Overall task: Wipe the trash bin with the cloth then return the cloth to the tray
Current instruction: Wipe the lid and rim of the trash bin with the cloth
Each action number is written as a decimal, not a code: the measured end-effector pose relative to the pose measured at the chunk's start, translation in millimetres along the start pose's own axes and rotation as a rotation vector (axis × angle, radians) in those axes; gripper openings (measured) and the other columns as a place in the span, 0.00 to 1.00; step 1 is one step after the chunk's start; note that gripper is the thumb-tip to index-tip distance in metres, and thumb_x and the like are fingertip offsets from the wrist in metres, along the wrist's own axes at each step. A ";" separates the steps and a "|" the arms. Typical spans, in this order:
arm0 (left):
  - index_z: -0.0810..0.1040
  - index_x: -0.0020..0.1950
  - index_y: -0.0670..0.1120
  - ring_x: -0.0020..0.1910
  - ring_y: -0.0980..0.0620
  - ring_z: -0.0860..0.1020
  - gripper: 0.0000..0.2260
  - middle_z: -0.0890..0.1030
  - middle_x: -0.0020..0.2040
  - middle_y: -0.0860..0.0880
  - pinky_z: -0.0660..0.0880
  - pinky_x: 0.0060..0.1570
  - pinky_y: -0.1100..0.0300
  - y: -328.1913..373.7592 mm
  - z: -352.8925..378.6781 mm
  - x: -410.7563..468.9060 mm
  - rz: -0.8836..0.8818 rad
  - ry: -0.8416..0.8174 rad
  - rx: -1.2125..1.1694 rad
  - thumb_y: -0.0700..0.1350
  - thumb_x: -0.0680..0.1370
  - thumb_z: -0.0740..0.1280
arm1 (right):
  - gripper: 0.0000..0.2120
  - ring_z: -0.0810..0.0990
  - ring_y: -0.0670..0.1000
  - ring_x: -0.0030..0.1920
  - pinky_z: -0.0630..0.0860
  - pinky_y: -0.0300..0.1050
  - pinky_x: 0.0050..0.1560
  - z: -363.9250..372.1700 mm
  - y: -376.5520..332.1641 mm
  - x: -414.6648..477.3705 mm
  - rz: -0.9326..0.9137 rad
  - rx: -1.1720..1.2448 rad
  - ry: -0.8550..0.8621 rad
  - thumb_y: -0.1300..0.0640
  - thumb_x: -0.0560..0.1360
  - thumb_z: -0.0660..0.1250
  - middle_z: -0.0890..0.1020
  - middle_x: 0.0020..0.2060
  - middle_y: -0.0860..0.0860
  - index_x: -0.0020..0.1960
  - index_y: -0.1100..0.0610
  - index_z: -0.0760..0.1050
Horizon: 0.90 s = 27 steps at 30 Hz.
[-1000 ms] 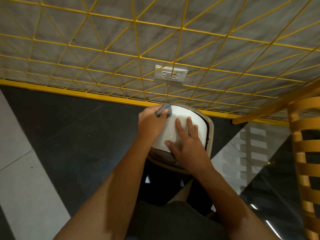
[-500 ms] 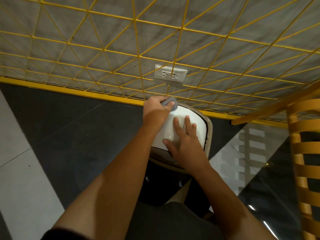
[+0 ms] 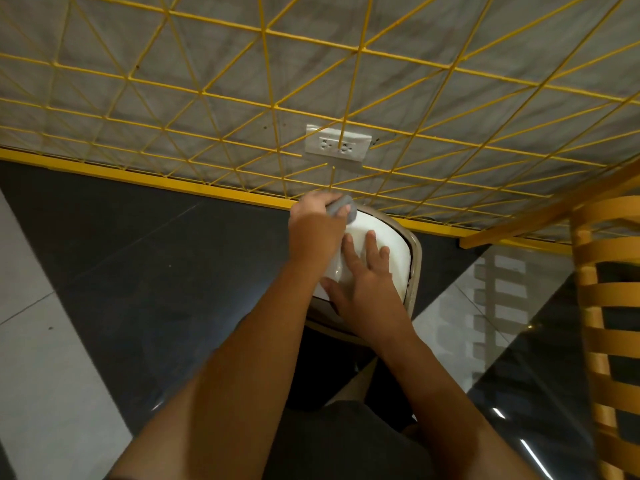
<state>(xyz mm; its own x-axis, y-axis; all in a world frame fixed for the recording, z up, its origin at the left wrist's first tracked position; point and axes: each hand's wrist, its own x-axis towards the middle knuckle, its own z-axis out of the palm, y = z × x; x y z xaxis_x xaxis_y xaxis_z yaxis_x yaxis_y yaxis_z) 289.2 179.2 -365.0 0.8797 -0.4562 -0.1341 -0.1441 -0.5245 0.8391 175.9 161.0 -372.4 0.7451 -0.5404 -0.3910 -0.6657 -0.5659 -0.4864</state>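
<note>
1. While you are wiping, your left hand (image 3: 317, 230) is clenching the grey cloth (image 3: 341, 207) into a small wad and pressing it against the far left edge of the trash bin (image 3: 398, 244).
2. Your right hand (image 3: 367, 289) is lying flat on the near part of the bin's white lid with its fingers straight and spread. It is grasping nothing and is only steadying the bin.
3. The cloth is looking soft, light and limp, so bunching it in the palm, as you are doing, is probably giving you the firmest hold. A loose corner would likely be dragging.
4. The lid is shining as if smooth and slippery, and the bin is appearing to be light plastic. Judging by that, it may be sliding or its lid tipping under a hard push, so your flat hand is doing useful work.
5. The tray is not showing anywhere around the bin, so the cloth's return is not yet beginning.
</note>
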 end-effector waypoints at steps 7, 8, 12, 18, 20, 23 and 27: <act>0.83 0.48 0.44 0.39 0.52 0.75 0.10 0.81 0.39 0.48 0.67 0.34 0.65 -22.0 -6.7 11.1 -0.265 0.077 -0.079 0.49 0.73 0.68 | 0.35 0.37 0.59 0.74 0.49 0.59 0.73 -1.3 -3.6 -0.3 0.017 0.023 -0.011 0.45 0.77 0.59 0.38 0.75 0.52 0.75 0.48 0.43; 0.83 0.45 0.44 0.38 0.51 0.76 0.09 0.80 0.37 0.49 0.69 0.35 0.61 -28.3 -8.7 8.2 -0.320 0.094 -0.099 0.49 0.73 0.68 | 0.35 0.36 0.58 0.74 0.49 0.59 0.73 -1.5 -3.0 -1.8 0.017 0.022 -0.014 0.45 0.77 0.59 0.38 0.75 0.52 0.75 0.48 0.42; 0.83 0.47 0.46 0.36 0.57 0.74 0.08 0.78 0.36 0.53 0.69 0.36 0.67 -28.5 -7.7 3.7 -0.243 0.088 -0.125 0.48 0.73 0.69 | 0.35 0.36 0.58 0.74 0.49 0.59 0.73 -1.7 -3.3 -2.3 0.006 0.009 -0.008 0.44 0.77 0.59 0.37 0.75 0.52 0.75 0.48 0.42; 0.82 0.51 0.44 0.46 0.54 0.77 0.10 0.81 0.45 0.49 0.68 0.40 0.72 -10.8 2.2 14.6 -0.048 0.023 -0.107 0.45 0.72 0.70 | 0.35 0.37 0.58 0.75 0.50 0.59 0.73 -3.6 -2.8 -2.5 0.006 0.027 -0.003 0.44 0.76 0.60 0.39 0.75 0.53 0.75 0.49 0.43; 0.82 0.50 0.43 0.42 0.53 0.77 0.09 0.81 0.42 0.49 0.68 0.35 0.72 -11.3 0.3 21.2 -0.126 0.020 -0.126 0.46 0.72 0.70 | 0.35 0.38 0.59 0.75 0.50 0.59 0.73 -4.2 -3.1 -2.4 0.008 0.025 -0.002 0.44 0.76 0.59 0.39 0.75 0.53 0.75 0.49 0.43; 0.81 0.51 0.43 0.45 0.49 0.78 0.11 0.81 0.46 0.46 0.74 0.43 0.60 -18.0 -3.9 23.4 -0.297 0.024 -0.148 0.48 0.73 0.70 | 0.35 0.37 0.58 0.74 0.51 0.60 0.73 -3.5 -3.2 -3.8 0.009 0.017 -0.010 0.43 0.77 0.59 0.38 0.75 0.52 0.75 0.48 0.43; 0.80 0.44 0.47 0.40 0.56 0.75 0.04 0.78 0.40 0.53 0.67 0.31 0.70 -16.6 -3.1 7.7 -0.193 0.009 -0.169 0.45 0.71 0.71 | 0.35 0.37 0.58 0.74 0.51 0.60 0.73 -2.7 -2.4 -3.9 0.005 0.033 -0.010 0.44 0.76 0.59 0.38 0.75 0.52 0.75 0.48 0.43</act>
<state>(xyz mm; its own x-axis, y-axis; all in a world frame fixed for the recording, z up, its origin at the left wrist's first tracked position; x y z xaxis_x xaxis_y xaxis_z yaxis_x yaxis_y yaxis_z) 299.8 186.6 -378.3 0.8876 -0.3528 -0.2962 0.1039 -0.4730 0.8749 174.5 162.8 -367.6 0.7422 -0.5371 -0.4009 -0.6678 -0.5421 -0.5101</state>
